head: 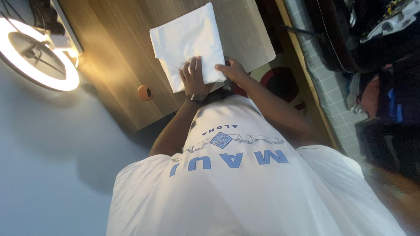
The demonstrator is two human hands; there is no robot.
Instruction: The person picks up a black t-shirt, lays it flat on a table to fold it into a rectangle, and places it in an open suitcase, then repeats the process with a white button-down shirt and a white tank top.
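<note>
I see my left hand pressing flat, fingers spread, on the folded white cloth at 12 o'clock on the worktop, my right hand probably pinching its edge, so I think smoothing comes next.

Smooth matt white cloth lies folded on a wood-grain table with dull sheen; lower frame, soft white cotton shirt with blue print

Wood table w/ folded white cloth, grey mat
</note>
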